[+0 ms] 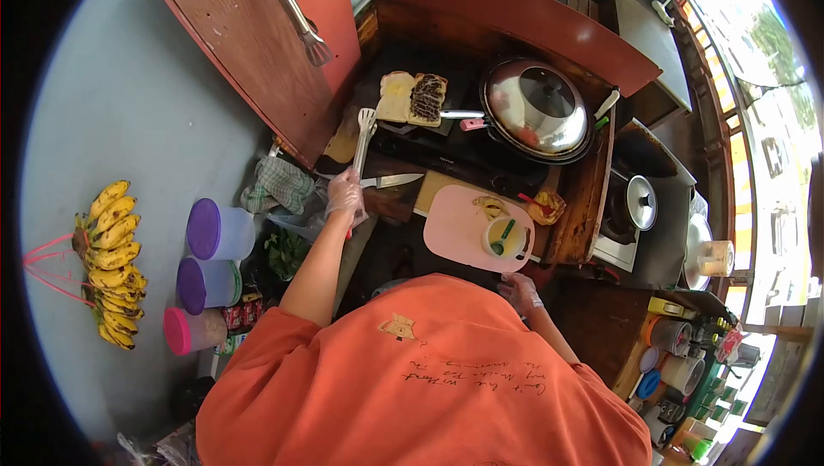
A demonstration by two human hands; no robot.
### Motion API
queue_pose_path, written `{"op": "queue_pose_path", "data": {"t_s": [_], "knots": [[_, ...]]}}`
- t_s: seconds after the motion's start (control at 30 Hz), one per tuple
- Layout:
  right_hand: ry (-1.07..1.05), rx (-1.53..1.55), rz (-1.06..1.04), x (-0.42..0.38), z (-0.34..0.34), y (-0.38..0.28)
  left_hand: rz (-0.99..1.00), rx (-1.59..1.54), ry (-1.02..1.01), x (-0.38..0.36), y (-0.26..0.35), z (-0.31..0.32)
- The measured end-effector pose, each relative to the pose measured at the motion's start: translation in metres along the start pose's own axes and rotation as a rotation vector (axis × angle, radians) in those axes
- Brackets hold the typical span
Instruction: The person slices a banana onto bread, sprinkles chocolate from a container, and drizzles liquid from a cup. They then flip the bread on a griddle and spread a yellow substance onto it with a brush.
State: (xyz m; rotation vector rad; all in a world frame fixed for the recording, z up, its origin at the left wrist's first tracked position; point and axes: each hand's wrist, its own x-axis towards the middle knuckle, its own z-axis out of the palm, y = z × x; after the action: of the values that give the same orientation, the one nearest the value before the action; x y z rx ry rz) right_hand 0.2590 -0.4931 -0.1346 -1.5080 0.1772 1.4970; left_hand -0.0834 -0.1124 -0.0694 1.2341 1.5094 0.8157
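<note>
My left hand (345, 194), in a clear plastic glove, is closed round metal tongs (364, 136) that point away from me. Their slotted tip is just left of two slices of bread on the dark griddle. One slice (395, 97) has a pale yellow spread; the other (427, 99) is covered with dark chocolate-like shreds. My right hand (521, 293), also gloved, hangs with loosely parted fingers by the near edge of a pink cutting board (446, 230). A white tub (504, 238) with a green-handled tool and a banana peel (491, 207) lie on that board.
A large lidded pan (539, 110) stands right of the bread. A knife (399, 180) lies beyond the board, near a wooden rim. Bananas (112, 264) hang at the left wall above lidded containers (225, 232). A smaller lidded pot (639, 202) is at right.
</note>
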Motion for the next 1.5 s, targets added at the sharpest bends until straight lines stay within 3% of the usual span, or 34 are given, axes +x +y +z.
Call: {"op": "queue_pose_path", "data": {"t_s": [0.1,0.23,0.3,0.37,0.43,0.57,0.63,0.67,0.73,0.8,0.83,0.9,0.97,1.07,1.27,1.33,1.37,1.43,1.5], "knots": [[0.018,-0.074,0.009,0.009,-0.016,0.004,0.055,0.112,0.119,0.008,-0.005,0.013],[0.0,-0.134,-0.033,0.004,-0.03,0.009,0.028,0.205,0.097,-0.002,0.015,0.013],[0.017,-0.191,-0.061,-0.005,-0.034,0.009,0.153,0.195,0.189,-0.015,0.03,0.015],[0.035,-0.245,-0.09,-0.012,-0.037,0.012,0.09,0.234,0.136,-0.018,0.043,0.012],[-0.123,-0.638,-0.582,-0.003,-0.059,0.03,0.03,0.271,0.083,-0.01,0.039,0.013],[-0.13,-0.902,-0.501,0.006,-0.081,0.036,0.053,0.178,0.133,-0.006,0.035,0.021],[-0.129,-1.528,-0.925,-0.009,-0.082,0.028,0.009,0.174,0.141,-0.011,0.04,0.024],[-0.136,-1.526,-0.929,-0.012,-0.079,0.024,0.029,0.199,0.137,-0.011,0.043,0.024],[-0.103,-1.73,-0.605,-0.015,-0.075,0.019,0.047,0.229,0.143,-0.006,0.043,0.021],[-0.133,-1.769,-0.558,-0.032,-0.068,0.006,-0.147,-0.04,0.052,-0.002,0.044,0.022],[-0.155,-1.809,-0.506,-0.04,-0.064,0.001,-0.147,-0.038,0.051,-0.004,0.045,0.021],[-0.14,-1.833,-0.486,-0.027,-0.079,0.009,-0.121,-0.17,0.09,-0.008,0.049,0.022],[-0.124,-1.859,-0.465,-0.026,-0.092,0.016,-0.085,-0.102,0.105,-0.002,0.041,0.023],[-0.12,-1.744,-0.598,-0.035,-0.102,0.014,-0.04,-0.049,0.12,-0.005,0.038,0.028],[-0.122,-1.869,-0.454,-0.03,-0.126,0.02,-0.066,-0.091,0.06,-0.018,0.042,0.042],[-0.128,-1.745,-0.633,-0.028,-0.136,0.023,-0.1,-0.09,0.062,-0.018,0.044,0.048],[-0.126,-1.747,-0.635,-0.027,-0.141,0.023,-0.054,-0.054,0.074,-0.014,0.045,0.05],[-0.12,-1.809,-0.426,-0.041,-0.127,0.011,-0.006,-0.02,0.085,-0.004,0.037,0.054],[-0.121,-1.855,-0.413,-0.041,-0.128,0.01,0.335,0.283,0.338,0.003,0.028,0.059]]}}
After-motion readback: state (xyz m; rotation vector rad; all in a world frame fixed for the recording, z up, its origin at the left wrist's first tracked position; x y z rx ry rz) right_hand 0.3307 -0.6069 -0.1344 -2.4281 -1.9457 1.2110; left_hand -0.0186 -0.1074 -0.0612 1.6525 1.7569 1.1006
